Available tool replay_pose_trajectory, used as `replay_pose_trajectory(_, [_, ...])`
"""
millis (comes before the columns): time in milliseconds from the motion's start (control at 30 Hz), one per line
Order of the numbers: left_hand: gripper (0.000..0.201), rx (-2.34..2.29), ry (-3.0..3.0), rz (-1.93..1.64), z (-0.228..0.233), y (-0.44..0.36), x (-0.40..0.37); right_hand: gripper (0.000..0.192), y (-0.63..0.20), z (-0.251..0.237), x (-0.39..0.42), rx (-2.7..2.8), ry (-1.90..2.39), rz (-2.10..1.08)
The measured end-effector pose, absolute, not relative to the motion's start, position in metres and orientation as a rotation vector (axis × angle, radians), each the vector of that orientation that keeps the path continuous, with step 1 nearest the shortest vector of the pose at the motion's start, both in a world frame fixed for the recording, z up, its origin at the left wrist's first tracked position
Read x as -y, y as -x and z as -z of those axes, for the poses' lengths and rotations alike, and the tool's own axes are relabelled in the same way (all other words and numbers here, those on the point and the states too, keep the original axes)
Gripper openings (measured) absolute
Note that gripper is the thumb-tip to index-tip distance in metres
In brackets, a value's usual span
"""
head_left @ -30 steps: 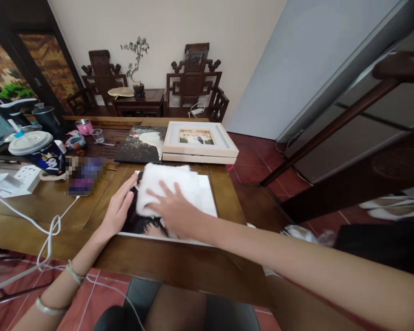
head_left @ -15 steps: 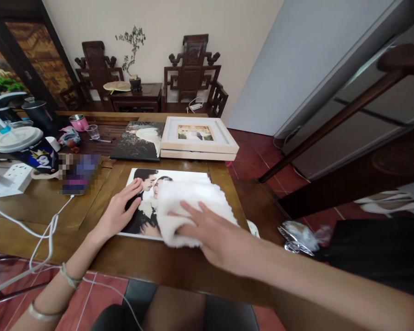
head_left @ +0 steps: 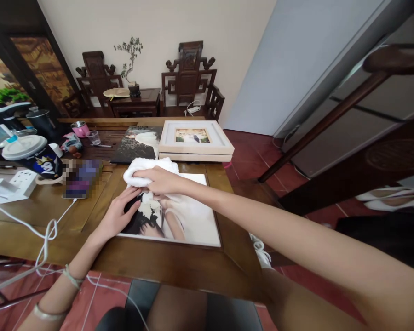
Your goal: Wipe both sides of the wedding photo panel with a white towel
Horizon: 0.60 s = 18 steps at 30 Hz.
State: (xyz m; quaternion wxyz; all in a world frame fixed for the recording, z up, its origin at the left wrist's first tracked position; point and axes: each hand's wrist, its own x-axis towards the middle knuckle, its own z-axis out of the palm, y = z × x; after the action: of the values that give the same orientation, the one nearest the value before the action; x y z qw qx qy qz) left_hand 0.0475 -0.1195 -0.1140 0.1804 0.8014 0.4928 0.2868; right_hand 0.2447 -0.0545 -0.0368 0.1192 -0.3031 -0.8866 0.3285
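Note:
A wedding photo panel [head_left: 196, 220] lies flat on the wooden table [head_left: 179, 264], close to its front edge. My left hand [head_left: 119, 211] rests on the panel's left side with its fingers stretched out. With my right hand [head_left: 162, 180] I hold a white cloth [head_left: 152, 166], fingers wrapped over it, at the far left part of the panel. The cloth covers the panel's upper left area, and my right forearm crosses above its right side.
Behind the panel lie a dark photo panel [head_left: 136, 145] and stacked white picture frames [head_left: 196, 149]. To the left are a phone [head_left: 83, 178], a lidded cup [head_left: 32, 154], a pink mug [head_left: 80, 129], a small clear cup [head_left: 94, 137] and a white cable [head_left: 46, 236].
My right hand has carried the cloth from the panel's right half to its far left part, uncovering the right side. My left hand stays in place.

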Motion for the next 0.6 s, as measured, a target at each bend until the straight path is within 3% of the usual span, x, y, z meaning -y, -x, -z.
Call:
replay_pose_trajectory(167, [0.045, -1.352, -2.251, -0.824, 0.111, -0.049, 0.122, 0.057, -0.301, 0.046, 0.056, 2.638, 0.942, -0.773])
replay_pose_trajectory(333, [0.043, -1.359, -2.223, -0.855, 0.111, -0.05, 0.123, 0.069, -0.357, 0.062, 0.072, 2.652, 1.294, -0.598])
replay_pose_trajectory(600, [0.046, -1.393, -2.247, -0.836, 0.111, -0.052, 0.121, 0.069, -0.339, 0.071, 0.186, 2.829, 1.232, -0.657])
